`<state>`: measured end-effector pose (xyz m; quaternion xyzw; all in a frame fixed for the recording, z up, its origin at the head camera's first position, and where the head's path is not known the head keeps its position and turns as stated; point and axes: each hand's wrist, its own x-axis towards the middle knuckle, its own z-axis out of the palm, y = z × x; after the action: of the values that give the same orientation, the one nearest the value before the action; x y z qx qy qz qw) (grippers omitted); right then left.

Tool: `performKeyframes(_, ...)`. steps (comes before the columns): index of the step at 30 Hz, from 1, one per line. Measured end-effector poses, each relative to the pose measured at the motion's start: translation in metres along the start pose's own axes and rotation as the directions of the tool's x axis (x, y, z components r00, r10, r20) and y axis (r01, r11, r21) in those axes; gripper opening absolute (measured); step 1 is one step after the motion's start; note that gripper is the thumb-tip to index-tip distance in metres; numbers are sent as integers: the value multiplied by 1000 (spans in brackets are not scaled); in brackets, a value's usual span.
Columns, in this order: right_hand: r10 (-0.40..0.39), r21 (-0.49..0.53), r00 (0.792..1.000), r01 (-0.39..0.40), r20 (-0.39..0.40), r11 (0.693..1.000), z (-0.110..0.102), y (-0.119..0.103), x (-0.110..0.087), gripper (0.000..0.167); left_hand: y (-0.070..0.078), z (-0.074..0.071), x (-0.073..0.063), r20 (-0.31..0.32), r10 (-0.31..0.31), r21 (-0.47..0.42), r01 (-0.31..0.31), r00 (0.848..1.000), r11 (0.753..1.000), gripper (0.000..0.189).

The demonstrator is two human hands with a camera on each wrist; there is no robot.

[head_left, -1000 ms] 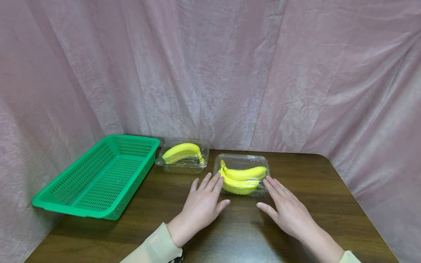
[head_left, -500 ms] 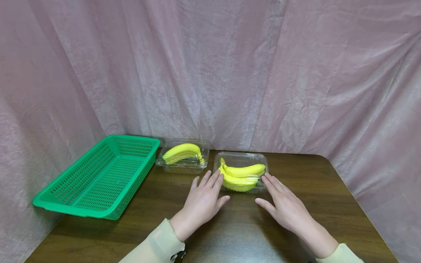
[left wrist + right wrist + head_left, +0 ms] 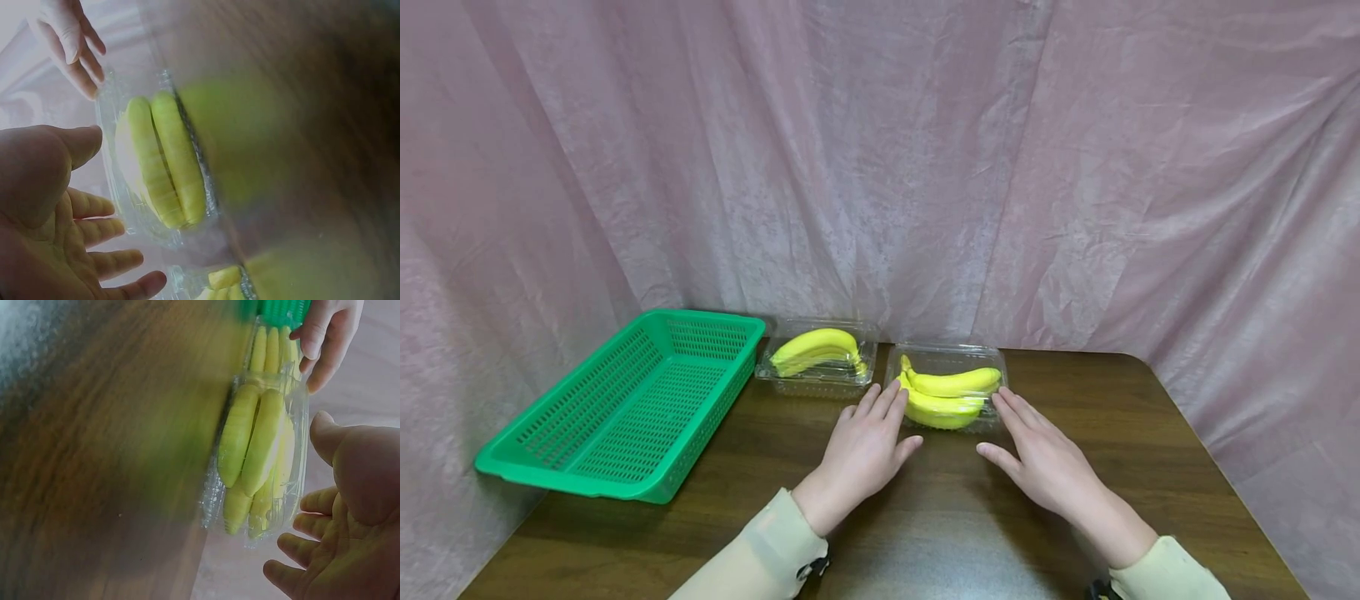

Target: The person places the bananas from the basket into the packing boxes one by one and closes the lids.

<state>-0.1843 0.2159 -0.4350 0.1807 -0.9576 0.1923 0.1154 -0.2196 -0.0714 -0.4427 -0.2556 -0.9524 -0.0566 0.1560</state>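
A clear plastic clamshell box (image 3: pixel 940 360) with yellow bananas (image 3: pixel 943 412) inside lies on the wooden table before me. My left hand (image 3: pixel 859 457) is at its near left corner, fingers straight and fingertips overlapping its edge in the head view. At the opposite corner, my right hand (image 3: pixel 1051 463) mirrors it, fingers extended and thumb apart. In the left wrist view the lidded box (image 3: pixel 119 200) shows between the two hands, its bananas (image 3: pixel 156 162) side by side under the lid. From the right wrist, my right palm (image 3: pixel 369 487) faces the box (image 3: pixel 299 481).
A second clear box (image 3: pixel 790 387) of bananas (image 3: pixel 817 343) stands left of the first, a narrow gap between them. Farther left is a green perforated plastic basket (image 3: pixel 666 475). A pink curtain (image 3: pixel 925 167) hangs along the back edge of the table (image 3: pixel 925 533).
The nearer box of bananas has slid a little toward the back and slightly left, both hands moving along with it. The second box and the basket stay in place.
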Motion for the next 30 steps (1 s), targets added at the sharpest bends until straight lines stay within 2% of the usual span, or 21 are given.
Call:
performKeyframes(7,1,1,1000,-1,11,1000,2,3,8,82,-4,3,6,12,-9,4,9,1000,1000,74)
performKeyframes(19,2,8,1000,-2,31,1000,6,6,21,83,-7,7,16,37,-50,-63,53,998,997,75)
performKeyframes(30,-10,22,1000,9,18,1000,9,9,31,80,-9,11,24,20,-69,-79,70,997,994,77)
